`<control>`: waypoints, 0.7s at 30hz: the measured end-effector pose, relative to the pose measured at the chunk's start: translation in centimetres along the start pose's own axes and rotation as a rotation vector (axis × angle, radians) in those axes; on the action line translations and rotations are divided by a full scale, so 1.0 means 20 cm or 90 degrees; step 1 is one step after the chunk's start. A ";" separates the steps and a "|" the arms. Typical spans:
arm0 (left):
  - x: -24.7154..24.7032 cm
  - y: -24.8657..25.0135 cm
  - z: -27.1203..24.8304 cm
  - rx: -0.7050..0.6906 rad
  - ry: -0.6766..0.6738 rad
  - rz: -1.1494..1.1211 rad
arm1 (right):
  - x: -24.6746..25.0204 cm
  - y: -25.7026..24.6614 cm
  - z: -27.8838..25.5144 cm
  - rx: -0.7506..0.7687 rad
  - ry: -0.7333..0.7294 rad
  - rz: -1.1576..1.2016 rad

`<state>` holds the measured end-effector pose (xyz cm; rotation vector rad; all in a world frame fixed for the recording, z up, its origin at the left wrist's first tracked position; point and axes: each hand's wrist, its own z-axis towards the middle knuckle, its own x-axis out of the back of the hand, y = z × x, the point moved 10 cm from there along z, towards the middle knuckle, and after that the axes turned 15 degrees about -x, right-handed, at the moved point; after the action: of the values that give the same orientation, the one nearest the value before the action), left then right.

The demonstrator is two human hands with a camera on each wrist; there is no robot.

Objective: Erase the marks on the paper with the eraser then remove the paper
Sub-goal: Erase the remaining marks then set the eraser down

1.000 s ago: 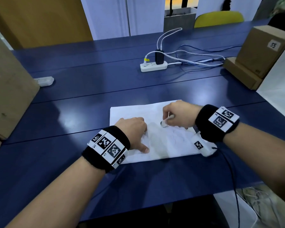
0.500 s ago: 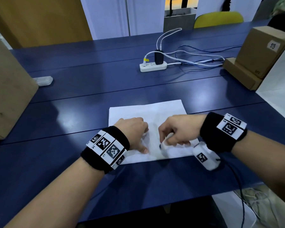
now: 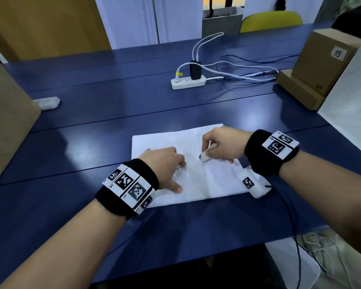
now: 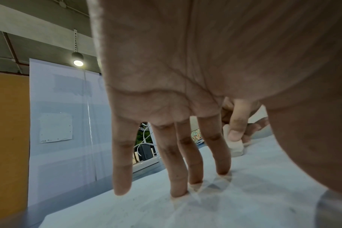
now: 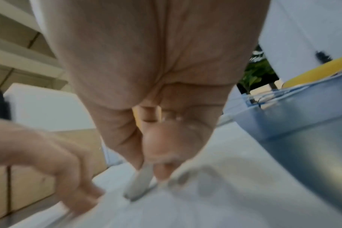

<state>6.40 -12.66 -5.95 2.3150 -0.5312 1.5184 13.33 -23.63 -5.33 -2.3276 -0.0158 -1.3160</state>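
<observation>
1. The paper [image 3: 169,142] lies flat on the blue table [image 3: 92,142], near its front edge; faint pencil marks [image 3: 219,174] show on the sheet's right half, too pale to read.
2. The left hand [image 3: 165,163] rests on the left part of the paper; in the left wrist view its fingers [image 4: 178,162] are straight and slightly apart, tips pressing down on the sheet, holding nothing.
3. The right hand [image 3: 225,144] is above the right part of the paper, fingers curled; it pinches the eraser [image 3: 205,154] between thumb and forefinger; the eraser's lower end touches the sheet, just beside the left hand's fingertips.
4. In the right wrist view the eraser [image 5: 140,183] is tilted, its tip on the paper; the picture is blurred.
5. Further back on the table sits a white power strip [image 3: 188,81] with a black plug and cables; cardboard boxes [image 3: 321,65] stand at the right edge, well apart from the paper; a small pale object [image 3: 47,102] lies at the left.
</observation>
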 end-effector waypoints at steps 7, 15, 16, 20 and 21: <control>-0.01 0.00 -0.01 -0.003 -0.012 0.009 | -0.24 -0.08 -0.14 0.057 -0.208 -0.039; -0.02 0.01 -0.01 0.004 -0.013 0.002 | -0.11 -0.06 -0.07 0.028 -0.105 -0.051; -0.02 0.01 -0.01 0.004 -0.016 0.004 | -0.18 -0.08 -0.12 0.040 -0.164 -0.054; -0.02 0.01 -0.01 0.002 -0.020 0.004 | -0.09 -0.07 -0.04 0.032 -0.069 -0.084; -0.01 0.01 0.00 0.002 -0.018 0.004 | -0.04 -0.05 0.00 0.015 -0.023 -0.071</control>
<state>6.15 -12.74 -6.18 2.3428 -0.5452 1.4917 12.64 -22.55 -5.53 -2.3606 -0.1731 -1.3185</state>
